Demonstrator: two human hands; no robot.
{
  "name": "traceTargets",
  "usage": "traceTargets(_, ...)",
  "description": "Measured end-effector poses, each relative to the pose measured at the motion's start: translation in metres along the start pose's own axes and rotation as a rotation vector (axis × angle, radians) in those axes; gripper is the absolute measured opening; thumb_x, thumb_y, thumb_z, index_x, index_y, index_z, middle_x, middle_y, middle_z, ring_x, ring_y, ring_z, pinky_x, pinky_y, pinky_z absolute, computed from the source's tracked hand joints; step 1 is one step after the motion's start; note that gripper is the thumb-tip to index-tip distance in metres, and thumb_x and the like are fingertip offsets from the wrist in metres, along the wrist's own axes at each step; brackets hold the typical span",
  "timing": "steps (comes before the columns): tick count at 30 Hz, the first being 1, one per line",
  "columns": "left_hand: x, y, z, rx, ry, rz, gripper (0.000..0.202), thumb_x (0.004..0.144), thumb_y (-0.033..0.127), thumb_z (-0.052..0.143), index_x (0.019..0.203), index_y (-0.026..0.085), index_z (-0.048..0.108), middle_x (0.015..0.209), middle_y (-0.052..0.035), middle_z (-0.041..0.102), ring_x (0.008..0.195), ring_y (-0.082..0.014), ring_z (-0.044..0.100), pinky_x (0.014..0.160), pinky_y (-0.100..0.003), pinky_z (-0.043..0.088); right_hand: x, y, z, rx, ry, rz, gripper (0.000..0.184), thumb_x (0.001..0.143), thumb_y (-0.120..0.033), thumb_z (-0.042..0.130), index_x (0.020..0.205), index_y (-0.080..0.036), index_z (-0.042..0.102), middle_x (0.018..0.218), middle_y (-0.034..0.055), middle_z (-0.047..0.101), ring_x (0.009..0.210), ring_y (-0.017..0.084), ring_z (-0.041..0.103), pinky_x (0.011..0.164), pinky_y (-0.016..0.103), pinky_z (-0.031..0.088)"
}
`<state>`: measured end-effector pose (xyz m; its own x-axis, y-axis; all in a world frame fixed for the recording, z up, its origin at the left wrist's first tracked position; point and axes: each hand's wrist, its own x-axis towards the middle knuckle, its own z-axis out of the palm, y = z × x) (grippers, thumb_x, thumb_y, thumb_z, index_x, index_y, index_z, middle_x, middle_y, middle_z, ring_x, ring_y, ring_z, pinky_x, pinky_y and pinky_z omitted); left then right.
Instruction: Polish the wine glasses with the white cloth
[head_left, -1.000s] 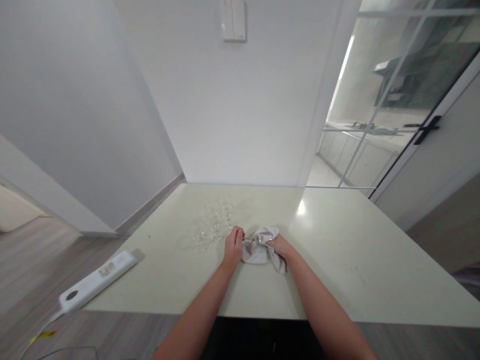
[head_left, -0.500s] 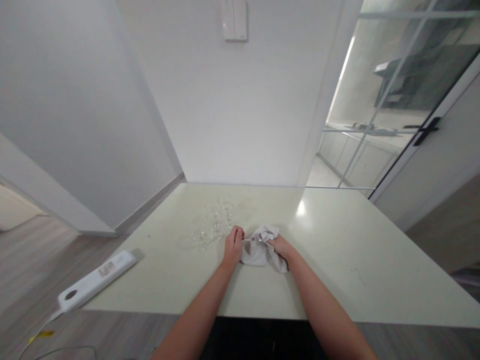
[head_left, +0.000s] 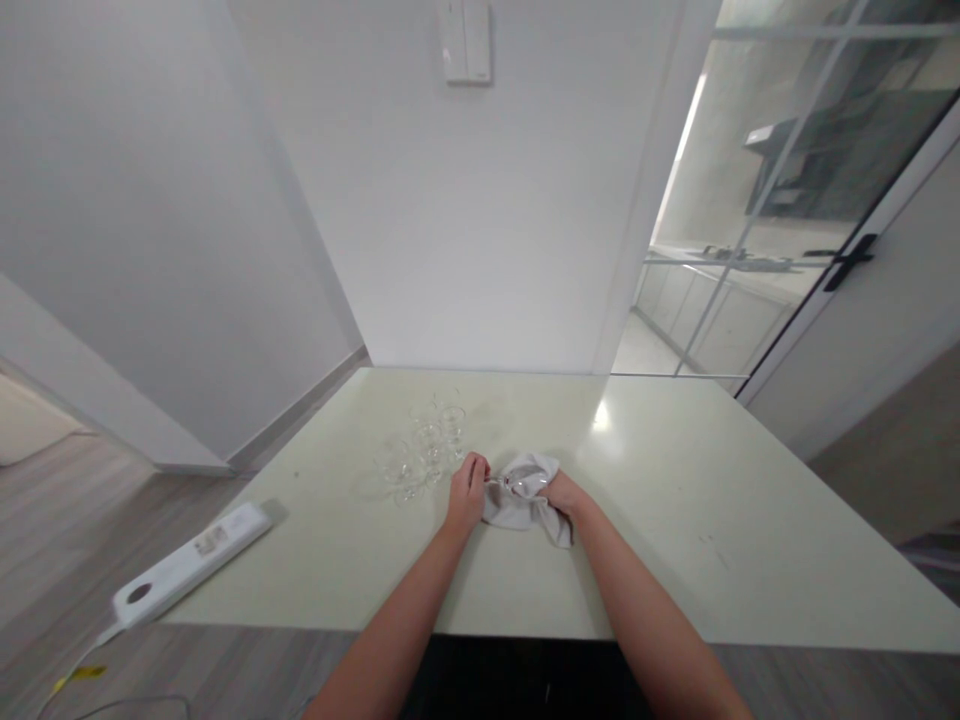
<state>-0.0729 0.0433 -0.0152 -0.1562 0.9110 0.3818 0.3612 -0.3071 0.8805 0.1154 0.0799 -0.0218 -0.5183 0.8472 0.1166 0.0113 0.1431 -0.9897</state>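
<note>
My left hand (head_left: 468,488) is closed around the foot end of a clear stemmed glass (head_left: 527,483), which lies sideways with its bowl toward the right. A pale grey cloth (head_left: 510,514) wraps partly about the bowl and hangs down toward the table. My right hand (head_left: 564,492) grips the cloth at the bowl end; its fingertips are hidden in the folds. Left of my left hand, several clear stemmed glasses (head_left: 430,440) stand close together, hard to separate because they are transparent.
The pale table (head_left: 675,520) reaches to the white wall (head_left: 480,220) behind it. A white power strip (head_left: 193,563) with a cable lies across the table's left edge. A glass-paned door with a black handle (head_left: 851,262) is at the right.
The cloth has shifted slightly around the bowl, so more of the glass shows. Both hands stay in nearly the same place.
</note>
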Motion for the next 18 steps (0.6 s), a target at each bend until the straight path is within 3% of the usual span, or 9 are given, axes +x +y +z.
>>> traceTargets(7, 0.0002, -0.0018, 0.0003, -0.002, -0.008, -0.012, 0.034, 0.095, 0.042, 0.035, 0.072, 0.021, 0.049, 0.065, 0.0016, 0.05, 0.06, -0.0132, 0.048, 0.058, -0.025, 0.038, 0.0013, 0.006, -0.0003, -0.022, 0.081, 0.001, 0.028, 0.063, -0.037, 0.074, 0.082, -0.016, 0.071, 0.087, 0.0049, 0.073, 0.08, 0.019, 0.065, 0.086, 0.038, 0.051)
traceTargets(18, 0.0005, -0.0038, 0.0006, -0.016, -0.014, -0.029, 0.034, 0.095, 0.042, 0.036, 0.073, 0.021, 0.049, 0.065, 0.0012, 0.05, 0.059, -0.0134, 0.047, 0.055, -0.025, 0.036, 0.0001, -0.0016, 0.0007, -0.038, 0.084, -0.001, 0.031, 0.065, -0.043, 0.074, 0.083, -0.017, 0.071, 0.09, 0.0052, 0.073, 0.084, 0.021, 0.065, 0.089, 0.04, 0.05)
